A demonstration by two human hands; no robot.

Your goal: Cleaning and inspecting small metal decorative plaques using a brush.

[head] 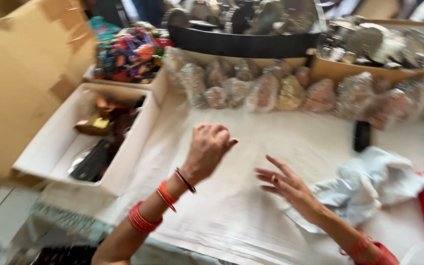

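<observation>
Cloth (369, 189) crumpled on counter (231, 211), just beside right hand (290, 189); right hand empty, fingers spread; left hand (209, 147) clenched, above counter, holding nothing visible; white box (62, 142) left.

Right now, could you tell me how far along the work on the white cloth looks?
Done: a row of glittery pieces lines the far edge of the white cloth. In hand: nothing visible; the left hand is curled, the right hand open, fingers spread. Left: the white box and a cardboard tray hold more items.
</observation>
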